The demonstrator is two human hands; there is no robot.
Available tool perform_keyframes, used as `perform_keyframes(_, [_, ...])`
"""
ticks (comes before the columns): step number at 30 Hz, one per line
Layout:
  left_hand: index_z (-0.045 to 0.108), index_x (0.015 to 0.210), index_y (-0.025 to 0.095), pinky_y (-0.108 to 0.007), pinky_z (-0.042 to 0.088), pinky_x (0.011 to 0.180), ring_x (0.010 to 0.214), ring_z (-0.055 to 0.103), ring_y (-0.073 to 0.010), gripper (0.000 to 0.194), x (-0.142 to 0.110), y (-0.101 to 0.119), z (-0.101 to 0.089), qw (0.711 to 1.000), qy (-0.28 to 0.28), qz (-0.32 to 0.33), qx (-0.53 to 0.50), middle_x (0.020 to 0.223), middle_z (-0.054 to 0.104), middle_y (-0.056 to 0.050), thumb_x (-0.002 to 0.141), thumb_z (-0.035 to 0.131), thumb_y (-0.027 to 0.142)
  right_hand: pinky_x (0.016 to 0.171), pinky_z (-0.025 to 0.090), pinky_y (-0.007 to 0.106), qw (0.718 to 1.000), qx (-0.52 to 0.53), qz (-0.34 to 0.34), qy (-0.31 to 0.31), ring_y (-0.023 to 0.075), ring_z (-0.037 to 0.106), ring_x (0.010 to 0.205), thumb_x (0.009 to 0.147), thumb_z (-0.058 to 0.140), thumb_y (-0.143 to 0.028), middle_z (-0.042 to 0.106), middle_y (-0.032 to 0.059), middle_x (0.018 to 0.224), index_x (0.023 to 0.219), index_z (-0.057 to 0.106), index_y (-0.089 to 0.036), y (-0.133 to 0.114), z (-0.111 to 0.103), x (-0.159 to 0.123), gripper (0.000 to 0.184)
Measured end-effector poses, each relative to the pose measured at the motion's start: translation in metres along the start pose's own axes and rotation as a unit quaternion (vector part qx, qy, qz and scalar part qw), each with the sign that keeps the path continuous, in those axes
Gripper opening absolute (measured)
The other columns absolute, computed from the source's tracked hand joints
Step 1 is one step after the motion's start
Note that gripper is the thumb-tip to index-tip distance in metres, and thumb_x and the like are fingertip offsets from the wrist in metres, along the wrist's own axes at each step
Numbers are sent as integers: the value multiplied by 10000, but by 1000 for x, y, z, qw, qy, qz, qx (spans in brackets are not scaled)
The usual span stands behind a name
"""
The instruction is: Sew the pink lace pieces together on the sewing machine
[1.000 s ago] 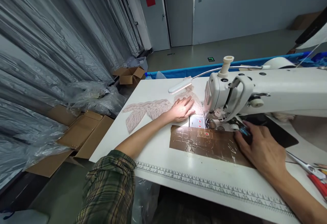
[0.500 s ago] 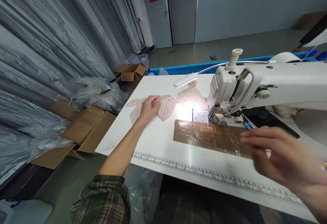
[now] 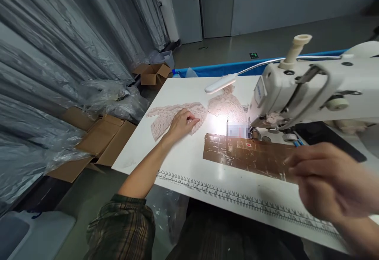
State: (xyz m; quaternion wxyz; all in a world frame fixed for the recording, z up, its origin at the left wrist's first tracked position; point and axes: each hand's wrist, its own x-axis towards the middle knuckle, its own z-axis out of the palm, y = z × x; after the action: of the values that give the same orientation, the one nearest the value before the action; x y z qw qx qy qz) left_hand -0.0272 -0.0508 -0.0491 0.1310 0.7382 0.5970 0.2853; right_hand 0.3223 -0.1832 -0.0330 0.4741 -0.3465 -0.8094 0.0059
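On the white counter (image 3: 177, 165), one left lace piece (image 3: 162, 121), pale pink, is lying flat under the left hand (image 3: 182, 125). That hand is resting with fingers curling inward; whether it is pinching the lace, one cannot tell. Just beside it, a right lace piece (image 3: 226, 105) is lying next to the sewing machine (image 3: 296, 90), with a lamp (image 3: 220, 83) shining close over it. Over the right end of a brown strip (image 3: 231, 149), the right hand (image 3: 328, 181) is blurring, its fingers bunching together; whether they are gripping anything cannot be told. Printed ruler markings (image 3: 207, 188) are running along the near edge.
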Motion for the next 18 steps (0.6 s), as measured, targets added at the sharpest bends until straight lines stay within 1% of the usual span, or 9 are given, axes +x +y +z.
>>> perform_keyframes(2, [603,727,201,-336,491,819,817,592,-188,219,0,2,-1,1000,-10,-3,3,840,632,-27,927,610,290,511,508,281,998,60,-26,10,156,668,647,868,479,-72,636,16,738,861,557,-269,5,29,11,212])
perform_keyframes(4, [579,707,201,-328,487,806,806,593,-184,231,-1,3,-3,1000,-14,-10,-1,832,629,-24,930,581,258,502,489,241,993,93,-47,-50,126,650,610,857,518,-63,650,11,745,863,569,-241,8,48,11,185])
perform_keyframes(6, [570,691,199,-316,488,786,794,599,-178,227,-1,4,-4,1000,-16,-21,-9,834,642,-24,916,576,231,515,483,234,984,99,-65,-130,116,643,610,879,521,-83,676,24,787,866,581,-225,9,56,5,155])
perform_keyframes(8, [584,688,196,-302,492,766,786,610,-170,210,-2,4,-5,999,-16,-32,-22,856,671,-26,898,568,200,529,485,234,978,98,-76,-170,113,643,623,894,511,-91,690,31,822,880,588,-221,10,58,0,152])
perform_keyframes(12, [606,680,191,-282,498,735,819,648,-169,200,-2,3,-6,997,-11,-53,-57,920,727,-38,877,570,192,586,513,211,982,113,-55,-138,101,650,676,887,518,-56,673,23,822,900,583,-205,12,58,1,163])
perform_keyframes(14, [610,681,192,-285,501,743,833,655,-175,212,-1,2,-6,996,-7,-61,-71,909,731,-39,887,582,227,637,536,219,985,106,-46,-129,110,661,725,888,534,-58,672,29,839,906,592,-196,13,63,7,151])
perform_keyframes(16, [619,690,194,-299,506,773,824,644,-180,217,0,2,-5,995,0,-66,-79,870,715,-36,897,594,257,681,557,263,987,72,-36,-141,142,672,784,903,537,-103,691,54,905,951,630,-190,14,77,19,136])
perform_keyframes(17, [622,695,195,-309,508,794,817,635,-182,214,0,2,-5,994,5,-68,-82,853,702,-34,898,599,260,691,562,301,988,38,-36,-144,170,674,816,916,524,-144,702,73,951,997,654,-191,15,88,27,160])
perform_keyframes(18, [623,697,195,-319,509,818,816,629,-184,208,0,3,-4,994,9,-69,-85,845,689,-33,896,606,256,698,566,326,987,15,-31,-158,187,672,847,929,493,-168,707,108,1055,1103,665,-181,16,100,36,245])
